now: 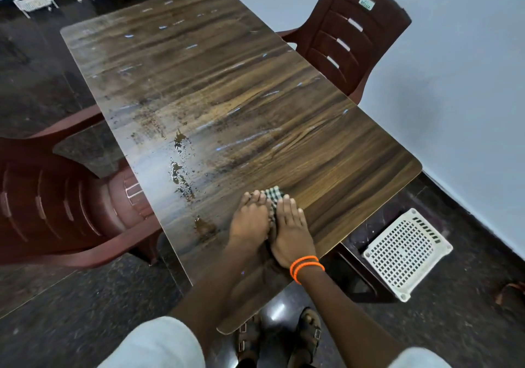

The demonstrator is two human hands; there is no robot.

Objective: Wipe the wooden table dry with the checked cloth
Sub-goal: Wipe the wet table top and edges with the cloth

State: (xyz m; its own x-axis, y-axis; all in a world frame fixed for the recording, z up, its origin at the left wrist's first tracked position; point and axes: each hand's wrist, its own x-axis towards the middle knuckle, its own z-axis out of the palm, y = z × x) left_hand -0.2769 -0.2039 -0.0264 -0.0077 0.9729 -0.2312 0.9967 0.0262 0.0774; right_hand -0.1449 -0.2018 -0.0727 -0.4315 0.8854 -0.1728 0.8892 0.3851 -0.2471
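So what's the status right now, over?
Left hand and right hand flat, pressing checked cloth on wooden table near edge. Water patches left of the hands, unwiped. Nothing blocking.

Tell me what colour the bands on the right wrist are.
Bright orange: two thin bands worn together on the right wrist, clearest in the head view.

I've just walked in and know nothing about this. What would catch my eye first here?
Two bare hands, the left hand and the right hand, press side by side on a checked cloth near the close end of a long wooden table. Just left of them, puddles and droplets of water glisten on the wood. Bright orange bangles ring the right wrist, and a white plastic stool stands on the floor to the right.
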